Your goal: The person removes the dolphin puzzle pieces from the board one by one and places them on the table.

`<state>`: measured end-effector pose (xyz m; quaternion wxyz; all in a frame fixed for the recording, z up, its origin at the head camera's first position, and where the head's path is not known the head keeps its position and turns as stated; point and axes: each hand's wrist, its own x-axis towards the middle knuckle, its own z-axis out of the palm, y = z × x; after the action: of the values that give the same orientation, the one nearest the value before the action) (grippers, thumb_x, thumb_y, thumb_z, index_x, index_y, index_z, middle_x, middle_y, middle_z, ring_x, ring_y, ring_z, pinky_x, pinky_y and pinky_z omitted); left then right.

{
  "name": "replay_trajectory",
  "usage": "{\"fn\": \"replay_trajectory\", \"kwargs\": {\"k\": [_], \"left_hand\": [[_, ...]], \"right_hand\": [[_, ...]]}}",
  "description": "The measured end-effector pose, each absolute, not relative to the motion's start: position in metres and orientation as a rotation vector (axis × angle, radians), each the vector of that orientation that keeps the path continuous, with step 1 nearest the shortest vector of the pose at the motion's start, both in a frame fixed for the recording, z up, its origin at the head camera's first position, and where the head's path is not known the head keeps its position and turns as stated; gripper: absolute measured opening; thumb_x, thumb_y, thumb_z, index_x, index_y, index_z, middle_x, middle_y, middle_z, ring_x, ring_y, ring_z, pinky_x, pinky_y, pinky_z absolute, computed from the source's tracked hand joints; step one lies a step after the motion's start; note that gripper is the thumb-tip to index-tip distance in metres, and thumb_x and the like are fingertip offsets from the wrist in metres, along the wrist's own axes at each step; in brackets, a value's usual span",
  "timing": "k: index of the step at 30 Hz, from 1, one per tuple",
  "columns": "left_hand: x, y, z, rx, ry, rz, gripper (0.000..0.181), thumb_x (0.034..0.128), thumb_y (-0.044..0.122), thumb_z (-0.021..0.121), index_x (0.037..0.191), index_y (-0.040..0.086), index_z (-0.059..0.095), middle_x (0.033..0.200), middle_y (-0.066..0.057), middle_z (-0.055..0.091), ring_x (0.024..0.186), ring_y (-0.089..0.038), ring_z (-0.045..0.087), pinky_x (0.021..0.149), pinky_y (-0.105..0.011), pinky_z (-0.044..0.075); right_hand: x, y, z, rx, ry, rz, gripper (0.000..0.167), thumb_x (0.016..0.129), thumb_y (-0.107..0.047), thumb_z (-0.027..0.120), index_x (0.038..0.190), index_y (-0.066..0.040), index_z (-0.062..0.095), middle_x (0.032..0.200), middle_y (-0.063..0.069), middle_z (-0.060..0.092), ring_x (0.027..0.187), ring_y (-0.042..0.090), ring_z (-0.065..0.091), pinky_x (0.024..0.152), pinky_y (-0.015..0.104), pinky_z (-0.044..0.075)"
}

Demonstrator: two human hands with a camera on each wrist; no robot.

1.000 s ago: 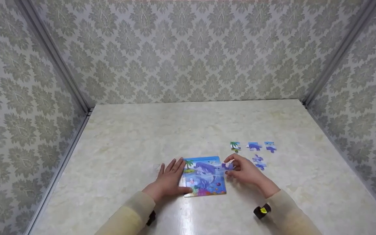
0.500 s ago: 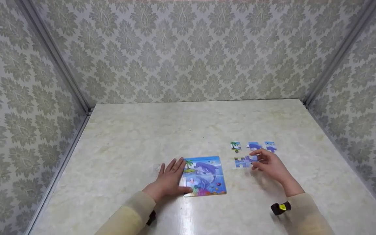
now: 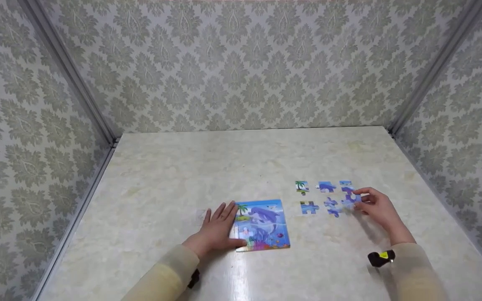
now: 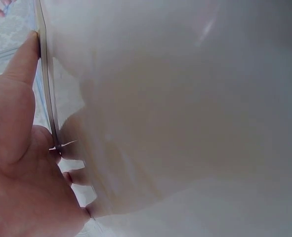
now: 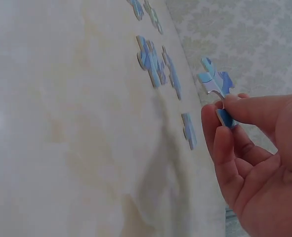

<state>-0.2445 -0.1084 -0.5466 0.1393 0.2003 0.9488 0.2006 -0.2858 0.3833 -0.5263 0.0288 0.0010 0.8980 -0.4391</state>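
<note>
My left hand (image 3: 217,234) rests on the left edge of a flat dolphin puzzle board (image 3: 264,225). Its fingers are spread straight, and the thumb lies across the lower left corner. In the left wrist view, the thumb touches the board's edge (image 4: 48,84). My right hand (image 3: 379,211) pinches a blue and purple jigsaw piece (image 5: 217,81) between thumb and fingers. That piece is raised off the table in the right wrist view, at the right end of several loose pieces. Among these are a palm tree piece (image 3: 301,186) and a dolphin piece (image 3: 326,187).
Another piece (image 3: 345,183) lies at the upper right, partly behind the held one. Two more, a lower left piece (image 3: 308,207) and a lower middle piece (image 3: 332,207), lie nearer. A faint pale sheet (image 3: 201,215) is left of my left hand. Patterned walls (image 3: 241,67) enclose the table.
My right hand has moved from beside the board to the right, carrying a jigsaw piece past the loose pieces. The lower left piece now shows. My left hand has stayed put.
</note>
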Motion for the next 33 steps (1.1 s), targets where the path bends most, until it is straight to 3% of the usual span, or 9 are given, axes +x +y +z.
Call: {"fn": "replay_trajectory", "kwargs": {"k": [9, 16, 21, 26, 33], "left_hand": [[-0.243, -0.109, -0.545, 0.576, 2.741, 0.580, 0.109, 0.0885, 0.065, 0.069, 0.166, 0.010, 0.016, 0.175, -0.009, 0.011, 0.162, -0.037, 0.008, 0.126, -0.068, 0.003], [-0.243, -0.108, -0.546, 0.565, 2.738, 0.574, 0.110, 0.0881, 0.067, 0.069, 0.166, 0.011, 0.016, 0.175, -0.008, 0.010, 0.162, -0.037, 0.007, 0.126, -0.068, 0.003], [-0.244, -0.109, -0.547, 0.568, 2.745, 0.573, 0.111, 0.0875, 0.067, 0.069, 0.166, 0.010, 0.016, 0.175, -0.008, 0.011, 0.162, -0.037, 0.008, 0.126, -0.068, 0.004], [-0.245, -0.108, -0.548, 0.566, 2.749, 0.565, 0.111, 0.0871, 0.068, 0.069, 0.166, 0.011, 0.016, 0.175, -0.008, 0.011, 0.162, -0.037, 0.008, 0.126, -0.068, 0.004], [-0.245, -0.107, -0.549, 0.563, 2.744, 0.565, 0.111, 0.0870, 0.068, 0.069, 0.166, 0.011, 0.017, 0.175, -0.007, 0.011, 0.162, -0.036, 0.008, 0.126, -0.067, 0.004]], "right_hand": [[-0.296, 0.390, -0.542, 0.145, 2.794, -1.256, 0.032, 0.103, -0.009, 0.059, 0.134, -0.002, 0.061, 0.104, 0.013, 0.063, 0.081, 0.019, 0.056, 0.065, 0.026, 0.050], [-0.300, 0.383, -0.547, 0.196, 2.833, -1.159, 0.034, 0.102, -0.008, 0.058, 0.135, -0.001, 0.062, 0.121, 0.020, 0.058, 0.105, 0.030, 0.052, 0.085, 0.034, 0.047], [-0.300, 0.381, -0.548, 0.198, 2.836, -1.125, 0.034, 0.102, -0.005, 0.056, 0.136, 0.002, 0.059, 0.130, 0.025, 0.055, 0.110, 0.033, 0.052, 0.092, 0.043, 0.046], [-0.300, 0.379, -0.549, 0.233, 2.844, -1.101, 0.038, 0.101, -0.004, 0.059, 0.139, 0.000, 0.053, 0.138, 0.027, 0.046, 0.111, 0.035, 0.049, 0.094, 0.044, 0.045], [-0.299, 0.382, -0.547, 0.254, 2.824, -1.153, 0.044, 0.103, -0.014, 0.059, 0.144, 0.000, 0.048, 0.143, 0.029, 0.044, 0.120, 0.040, 0.051, 0.103, 0.053, 0.046]]}}
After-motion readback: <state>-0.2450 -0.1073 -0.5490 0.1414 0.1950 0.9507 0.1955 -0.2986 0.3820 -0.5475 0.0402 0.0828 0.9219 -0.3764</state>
